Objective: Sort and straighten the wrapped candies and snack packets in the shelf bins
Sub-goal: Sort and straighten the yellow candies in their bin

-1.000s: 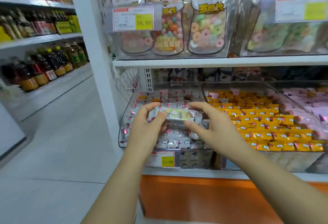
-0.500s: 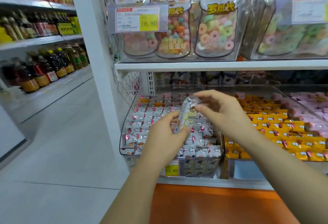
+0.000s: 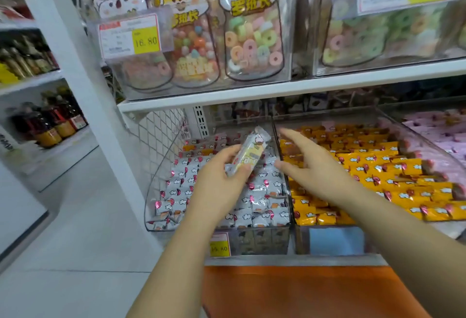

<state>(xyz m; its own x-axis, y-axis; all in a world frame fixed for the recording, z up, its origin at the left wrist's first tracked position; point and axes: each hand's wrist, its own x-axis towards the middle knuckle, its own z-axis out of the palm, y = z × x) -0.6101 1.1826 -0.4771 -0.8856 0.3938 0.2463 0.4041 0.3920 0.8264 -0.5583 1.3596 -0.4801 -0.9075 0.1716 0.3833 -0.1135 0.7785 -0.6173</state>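
Clear plastic bins sit side by side on the lower shelf (image 3: 290, 258) of a white store rack. Left bin (image 3: 161, 166): small white-wrapped candies (image 3: 262, 191) printed with clouds and red marks, lying in loose rows. Middle bin (image 3: 293, 206): yellow-orange wrapped candies (image 3: 378, 174) of the same pattern, filling it nearly to the front wall. Right bin (image 3: 428, 141): pale pink wrapped candies (image 3: 436, 133), partly cut by the frame edge. Left hand (image 3: 222, 179): raised over the left bin, fingers and thumb closed on the lower end of a long snack packet (image 3: 249, 153), clear and white with a yellow panel, held tilted with its upper end pointing up and to the right above the white candies. Right hand (image 3: 310, 163): open, fingers spread wide, hovering just beside the packet over the wall between the left and middle bins, holding nothing and not touching the packet. Yellow price tag (image 3: 220, 248) reading 15.80 on the front of the left bin; a blue card (image 3: 335, 240) behind the front of the middle bin. Upper shelf (image 3: 277, 90): clear bins holding animal-shaped pouches of pastel ring sweets (image 3: 252, 42), with a price label (image 3: 131, 36) marked 16.80. Far left, across the aisle: shelves of dark bottles (image 3: 48, 126), blurred. Below the lower shelf: an orange panel (image 3: 290, 290).
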